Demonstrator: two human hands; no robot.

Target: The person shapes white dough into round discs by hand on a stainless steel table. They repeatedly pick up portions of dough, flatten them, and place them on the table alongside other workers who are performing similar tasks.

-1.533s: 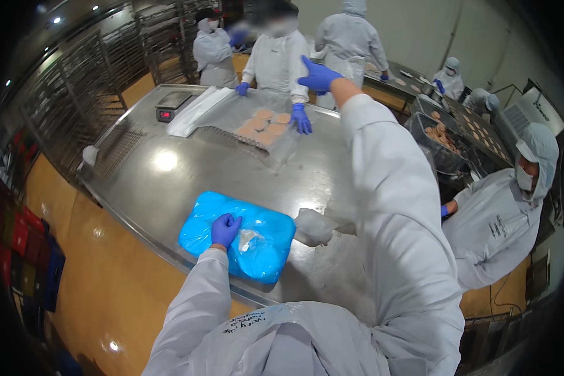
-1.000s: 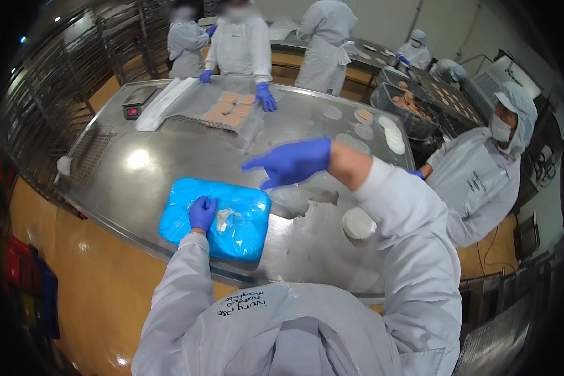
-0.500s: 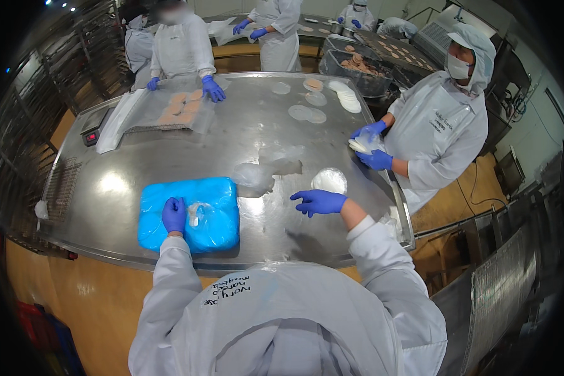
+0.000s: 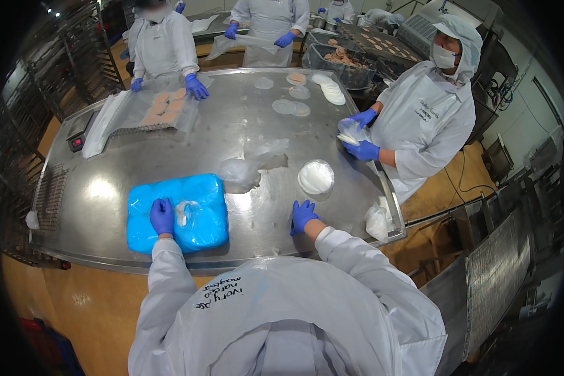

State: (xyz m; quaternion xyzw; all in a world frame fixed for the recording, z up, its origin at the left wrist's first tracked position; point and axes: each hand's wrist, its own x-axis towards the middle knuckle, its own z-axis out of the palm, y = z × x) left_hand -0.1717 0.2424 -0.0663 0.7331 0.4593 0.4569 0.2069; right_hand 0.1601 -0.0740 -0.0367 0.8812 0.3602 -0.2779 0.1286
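My left hand (image 4: 162, 217), in a blue glove, rests on a bright blue plastic-wrapped package (image 4: 203, 229) with its fingers curled closed. What they pinch, if anything, is hidden. Beside that hand, a torn hole in the blue film shows something whitish (image 4: 183, 213). To the right of the package, my right hand (image 4: 302, 217) is low over the steel table (image 4: 263, 229), fingers apart and holding nothing. Just beyond it lies a stack of thin white discs (image 4: 316, 177). Crumpled clear plastic film (image 4: 239, 172) lies between the package and the stack.
At the right edge a co-worker (image 4: 420, 125) holds white discs in a clear bag. Another (image 4: 163, 50) stands by pink patties (image 4: 163, 108) on film. A scale (image 4: 80, 131), loose discs (image 4: 329, 89) and a crumpled bag (image 4: 376, 222) are also on the table.
My right hand has moved back toward me, away from the white disc stack. My left hand stays on the blue package. A co-worker at the back now holds a film sheet between both hands.
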